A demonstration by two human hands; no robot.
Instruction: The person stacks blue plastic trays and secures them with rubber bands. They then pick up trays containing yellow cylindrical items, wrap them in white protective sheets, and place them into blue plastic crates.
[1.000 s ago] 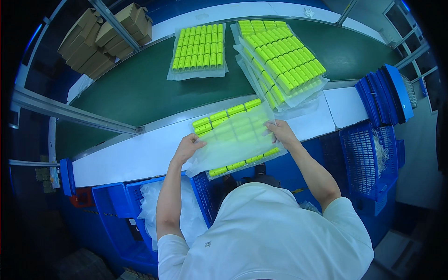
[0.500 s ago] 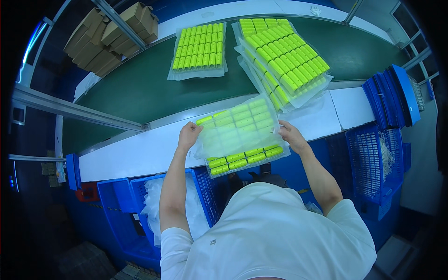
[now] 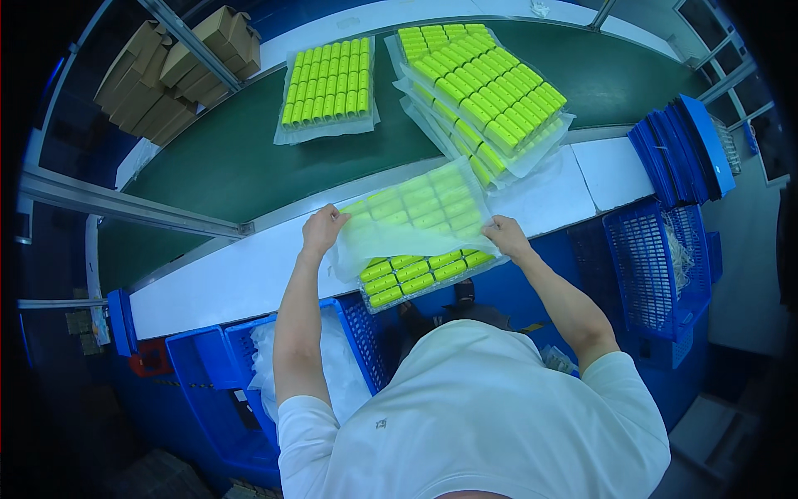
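A tray of bright yellow-green cylindrical cells [image 3: 416,283] lies at the near edge of the white ledge, sticking out over it. A thin translucent white sheet [image 3: 378,239] covers its far part, while the near rows show bare. With fingers pinched, my left hand [image 3: 321,229] holds the sheet's left edge near the far left corner. My right hand [image 3: 506,236] is closed on the sheet's edge at the right side of the tray; its fingertips are partly hidden.
Behind, on a green belt [image 3: 216,158], sit a single tray of cells [image 3: 328,83] and a skewed stack of trays [image 3: 490,91]. Blue folded bins [image 3: 677,158] stand at right above a blue crate [image 3: 644,266]. White sheets [image 3: 332,349] fill a crate below left. Cardboard boxes [image 3: 141,83] lie far left.
The sheet has shifted toward the tray's far left corner, covering cells that were bare there and showing more of the near rows. My left hand has moved outward with it. The view has shifted slightly.
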